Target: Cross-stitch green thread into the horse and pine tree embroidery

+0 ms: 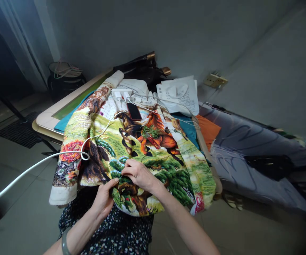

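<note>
A large cross-stitch cloth (107, 122) with horses, green trees and grass lies over the table and hangs toward my lap. At its near edge my left hand (103, 198) pinches the fabric, thumb on top and the other fingers underneath. Just above it, my right hand (135, 173) is closed in a pinch close to the cloth's surface. Something thin seems to show at its fingertips, too small to make out. A tangle of green thread (149, 132) rests on the printed horses, with a small red tool (153, 142) beside it.
A phone (134, 111), a white power strip (121, 93) and cables lie on the cloth. One thick white cable (36, 166) loops in from the left. White packets (178, 94) are at the back right, below a wall socket (215, 80). A bed (238, 148) stands to the right.
</note>
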The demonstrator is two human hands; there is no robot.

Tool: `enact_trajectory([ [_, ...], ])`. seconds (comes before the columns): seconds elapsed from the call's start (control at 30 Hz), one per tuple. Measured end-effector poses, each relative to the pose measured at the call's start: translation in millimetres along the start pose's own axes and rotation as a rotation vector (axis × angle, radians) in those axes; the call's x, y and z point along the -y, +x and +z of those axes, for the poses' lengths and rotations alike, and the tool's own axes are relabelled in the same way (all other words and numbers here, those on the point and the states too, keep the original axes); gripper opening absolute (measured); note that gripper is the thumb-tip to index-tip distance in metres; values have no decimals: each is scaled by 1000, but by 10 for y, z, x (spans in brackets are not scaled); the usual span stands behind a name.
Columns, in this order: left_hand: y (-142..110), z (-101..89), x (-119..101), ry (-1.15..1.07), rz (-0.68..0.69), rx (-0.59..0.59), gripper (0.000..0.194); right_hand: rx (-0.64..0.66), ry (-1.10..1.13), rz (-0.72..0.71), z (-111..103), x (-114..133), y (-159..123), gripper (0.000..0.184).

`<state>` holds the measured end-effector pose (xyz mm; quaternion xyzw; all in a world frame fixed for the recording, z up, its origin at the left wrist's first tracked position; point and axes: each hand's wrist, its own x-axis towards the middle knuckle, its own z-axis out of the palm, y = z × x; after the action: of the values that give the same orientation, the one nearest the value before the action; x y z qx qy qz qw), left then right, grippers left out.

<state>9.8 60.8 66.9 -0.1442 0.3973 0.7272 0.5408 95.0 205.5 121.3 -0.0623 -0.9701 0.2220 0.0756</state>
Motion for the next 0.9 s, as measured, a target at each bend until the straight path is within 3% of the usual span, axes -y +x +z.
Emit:
enact_trajectory([
  [0.63, 22, 16, -4, -11, -14, -28, 18, 7, 183, 22, 43, -123, -57, 27],
  [0.9, 30, -1, -3, -34, -22, -37, 18, -18, 175, 61, 92, -75, -57, 21],
])
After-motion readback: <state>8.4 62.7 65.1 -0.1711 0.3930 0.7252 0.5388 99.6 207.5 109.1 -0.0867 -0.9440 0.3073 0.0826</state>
